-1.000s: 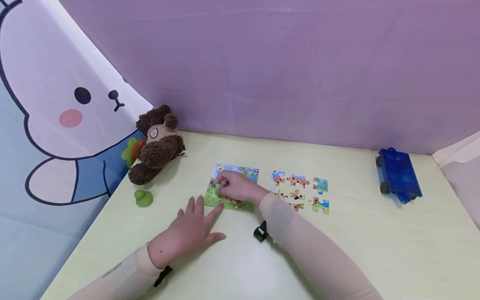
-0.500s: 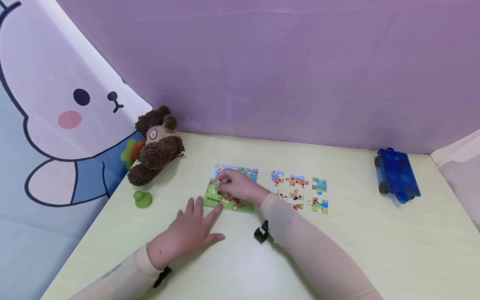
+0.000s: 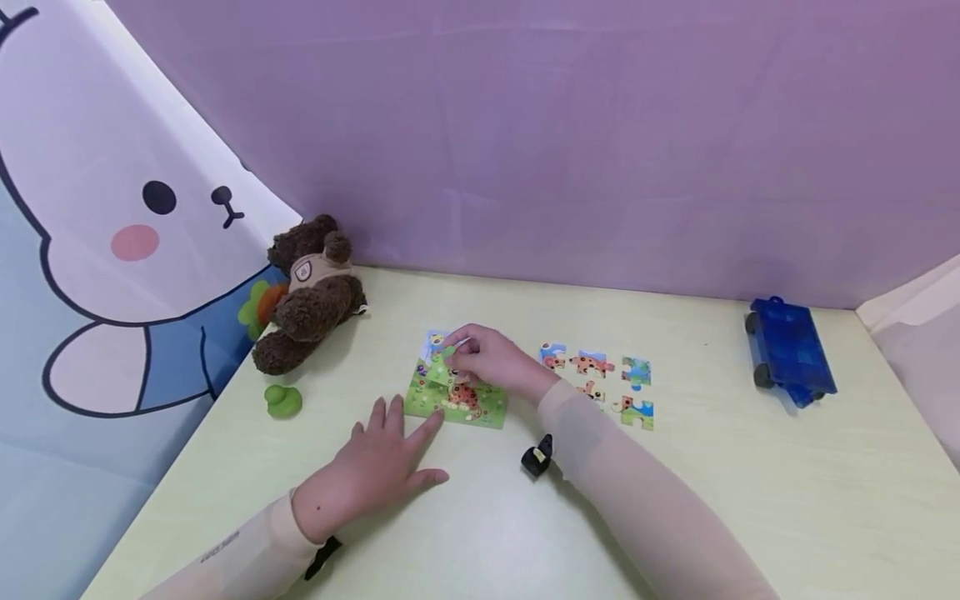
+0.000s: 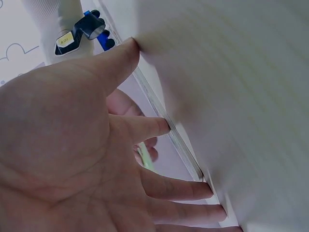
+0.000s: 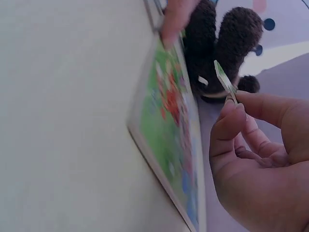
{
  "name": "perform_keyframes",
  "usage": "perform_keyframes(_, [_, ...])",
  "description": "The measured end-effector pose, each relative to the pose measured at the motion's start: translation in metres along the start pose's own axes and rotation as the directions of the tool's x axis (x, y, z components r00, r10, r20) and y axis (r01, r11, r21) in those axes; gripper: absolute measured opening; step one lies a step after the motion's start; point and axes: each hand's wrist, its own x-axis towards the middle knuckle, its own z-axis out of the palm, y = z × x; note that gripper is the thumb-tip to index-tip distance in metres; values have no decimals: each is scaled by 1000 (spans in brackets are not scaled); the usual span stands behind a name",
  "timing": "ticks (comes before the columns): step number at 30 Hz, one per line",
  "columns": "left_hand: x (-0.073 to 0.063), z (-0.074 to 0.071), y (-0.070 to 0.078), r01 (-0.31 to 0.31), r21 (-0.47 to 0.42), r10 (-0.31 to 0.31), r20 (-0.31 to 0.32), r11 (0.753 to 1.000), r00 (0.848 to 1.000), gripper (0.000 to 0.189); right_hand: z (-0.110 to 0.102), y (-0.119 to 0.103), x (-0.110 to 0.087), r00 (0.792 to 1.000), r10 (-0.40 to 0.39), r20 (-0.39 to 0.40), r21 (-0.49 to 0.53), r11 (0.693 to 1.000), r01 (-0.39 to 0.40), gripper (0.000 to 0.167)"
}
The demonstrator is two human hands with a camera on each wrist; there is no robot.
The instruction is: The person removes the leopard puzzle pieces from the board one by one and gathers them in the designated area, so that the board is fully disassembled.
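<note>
The puzzle board (image 3: 487, 417), printed with a green meadow and a spotted animal, lies flat on the table. My left hand (image 3: 371, 467) is spread beside it, index and middle fingertips at the near edge; in the left wrist view its fingers (image 4: 178, 186) are straight. Over the board, my right hand (image 3: 498, 362) pinches a small green puzzle piece (image 5: 223, 78) between thumb and index finger. The right wrist view shows that piece held up on edge, apart from the board surface (image 5: 166, 140). The right hand hides the board's upper right part.
Several loose puzzle pieces (image 3: 592, 363) lie to the right of the board, some behind the right wrist. A brown teddy bear (image 3: 318, 292) and a green rubber duck (image 3: 283, 402) are at the left. A blue toy wagon (image 3: 791, 350) stands far right.
My right hand has lifted the green puzzle piece from the board's left part and moved slightly up and right with it. My left hand stays where it was.
</note>
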Motion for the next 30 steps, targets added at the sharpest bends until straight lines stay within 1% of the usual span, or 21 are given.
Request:
perform_keyframes(3, [1,0,0,4,-11,-4,3,1000,1000,83,-13,1,-7,1000,11,-20,2,1000,-11,36])
perform_keyframes(7, [1,-1,0,10,-28,-9,14,1000,1000,83,-32,5,-19,999,18,-49,-8,1000,-18,33])
perform_keyframes(11, [1,-1,0,14,-39,-13,27,999,1000,83,-53,11,-36,996,37,-80,-1,999,-37,30])
perform_keyframes(15, [0,-1,-1,8,-41,-8,24,999,1000,83,-75,18,-55,994,47,-95,-7,999,-48,30])
perform_keyframes(21, [0,0,-2,1,-46,-1,8,999,1000,83,-98,26,-80,991,68,-111,-31,997,-72,31])
perform_keyframes(23, [0,0,-2,-1,-47,1,2,999,1000,83,-100,27,-86,992,76,-104,-37,996,-80,31])
perform_keyframes(25, [0,0,-2,-4,-48,4,-3,999,1000,83,-100,28,-90,994,67,-83,-54,996,-71,30])
perform_keyframes(27, [-1,0,-2,-8,-47,8,-6,999,1000,83,-97,30,-95,997,57,-46,-68,996,-60,28])
perform_keyframes(30, [0,1,-2,-14,-45,14,-9,999,1000,82,-89,34,-102,999,31,31,-110,994,-28,23])
